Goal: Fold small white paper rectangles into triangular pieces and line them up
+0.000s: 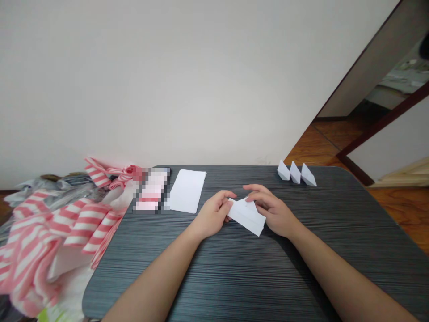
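Between my hands is a folded sheet of white paper (247, 215), with a peaked upper edge and a straight band along its lower side. My left hand (214, 213) pinches its left corner between thumb and fingers. My right hand (273, 210) is at the paper's right side, its fingers curled over the top edge and its thumb hidden. Three folded white paper shapes (294, 172) stand in a row at the far right of the table. A stack of white paper sheets (188, 191) lies left of my hands.
The dark wood-grain table (241, 277) stands against a pale wall (201, 80). A blurred, pixelated phone-like object (152, 190) lies by its left edge. Red-and-white striped cloth (77, 219) and plastic bags are heaped to the left. Wooden floor (311, 141) shows at the right.
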